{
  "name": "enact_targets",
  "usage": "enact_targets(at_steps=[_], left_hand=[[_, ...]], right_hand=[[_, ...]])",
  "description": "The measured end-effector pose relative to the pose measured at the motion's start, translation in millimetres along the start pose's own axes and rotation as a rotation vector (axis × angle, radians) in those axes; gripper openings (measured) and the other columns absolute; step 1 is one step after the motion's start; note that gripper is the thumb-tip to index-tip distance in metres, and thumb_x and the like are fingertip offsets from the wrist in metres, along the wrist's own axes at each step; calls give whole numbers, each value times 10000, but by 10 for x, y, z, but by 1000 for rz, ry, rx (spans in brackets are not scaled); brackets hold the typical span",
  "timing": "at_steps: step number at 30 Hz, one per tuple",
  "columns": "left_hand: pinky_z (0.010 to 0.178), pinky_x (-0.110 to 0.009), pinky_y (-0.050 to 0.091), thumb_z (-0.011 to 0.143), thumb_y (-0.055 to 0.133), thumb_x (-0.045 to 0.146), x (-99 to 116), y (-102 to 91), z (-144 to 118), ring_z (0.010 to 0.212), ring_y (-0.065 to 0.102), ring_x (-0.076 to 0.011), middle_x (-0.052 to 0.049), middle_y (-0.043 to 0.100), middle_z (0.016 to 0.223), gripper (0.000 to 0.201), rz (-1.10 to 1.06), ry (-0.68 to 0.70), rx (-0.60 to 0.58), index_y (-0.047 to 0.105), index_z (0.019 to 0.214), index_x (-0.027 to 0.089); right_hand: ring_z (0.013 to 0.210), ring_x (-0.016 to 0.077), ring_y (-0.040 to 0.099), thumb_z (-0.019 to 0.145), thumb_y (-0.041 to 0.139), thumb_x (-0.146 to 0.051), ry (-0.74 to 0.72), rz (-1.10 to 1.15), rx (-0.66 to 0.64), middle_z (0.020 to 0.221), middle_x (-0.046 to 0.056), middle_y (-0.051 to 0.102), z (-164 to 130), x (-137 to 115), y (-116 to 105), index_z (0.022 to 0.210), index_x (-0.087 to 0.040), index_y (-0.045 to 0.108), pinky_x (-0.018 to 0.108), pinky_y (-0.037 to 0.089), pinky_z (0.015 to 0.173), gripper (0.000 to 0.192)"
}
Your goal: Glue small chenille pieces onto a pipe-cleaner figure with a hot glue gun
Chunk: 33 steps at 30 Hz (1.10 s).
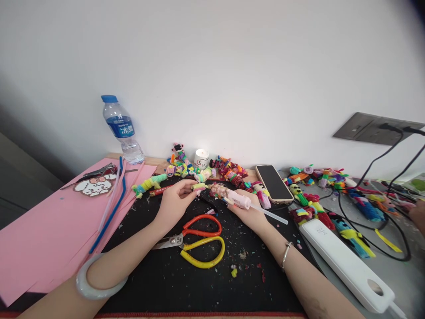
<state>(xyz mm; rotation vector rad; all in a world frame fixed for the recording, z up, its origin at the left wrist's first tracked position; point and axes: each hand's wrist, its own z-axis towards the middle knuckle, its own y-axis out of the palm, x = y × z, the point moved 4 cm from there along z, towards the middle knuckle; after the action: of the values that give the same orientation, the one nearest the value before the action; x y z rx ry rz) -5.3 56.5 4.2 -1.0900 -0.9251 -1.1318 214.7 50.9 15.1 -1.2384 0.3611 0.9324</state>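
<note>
My right hand (pixel 247 212) is wrapped round a small pale pink glue gun (pixel 239 200). A translucent glue stick (pixel 270 214) sticks out of its back end, and its front points left. Opposite it, my left hand (pixel 177 199) pinches a small yellow and pink fuzzy piece (pixel 199 188), which looks like pipe cleaner, close to the gun's tip. Whether tip and piece touch I cannot tell. Below both hands, scissors (pixel 202 239) with one red and one yellow handle lie on the black mat (pixel 159 283), among scattered fuzz scraps.
A water bottle (pixel 121 128) leans by the wall at left, near pink paper (pixel 49 226) and blue pipe cleaners (pixel 109 212). Pipe-cleaner dolls and a paper cup (pixel 201 158) stand behind. A phone (pixel 274 184), white power strip (pixel 345 263) and black cables (pixel 407 239) lie right. Part of another hand (pixel 417 215) shows far right.
</note>
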Motion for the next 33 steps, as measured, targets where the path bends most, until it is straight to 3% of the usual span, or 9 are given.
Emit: enact_targets(at_steps=[5, 18, 33], left_hand=[[852, -363, 531, 738, 659, 340, -13, 20, -22, 882, 674, -204, -65, 717, 952, 283, 36, 16, -30, 630, 973, 185], [804, -351, 564, 751, 643, 296, 23, 83, -67, 830, 690, -197, -42, 721, 892, 214, 77, 69, -96, 643, 939, 193], [801, -371, 566, 746, 641, 300, 36, 75, -61, 819, 695, -206, -44, 726, 889, 212, 103, 74, -97, 646, 929, 194]], right_hand=[[536, 105, 469, 712, 628, -261, -60, 76, -47, 599, -20, 541, -26, -44, 59, 635, -178, 546, 213, 343, 489, 139], [517, 98, 425, 699, 631, -241, -81, 75, -26, 568, -36, 489, -27, -68, 62, 600, -182, 504, 216, 331, 489, 172], [498, 95, 401, 714, 620, -275, -118, -7, -12, 543, -45, 444, -20, -105, 50, 558, -195, 434, 223, 315, 486, 256]])
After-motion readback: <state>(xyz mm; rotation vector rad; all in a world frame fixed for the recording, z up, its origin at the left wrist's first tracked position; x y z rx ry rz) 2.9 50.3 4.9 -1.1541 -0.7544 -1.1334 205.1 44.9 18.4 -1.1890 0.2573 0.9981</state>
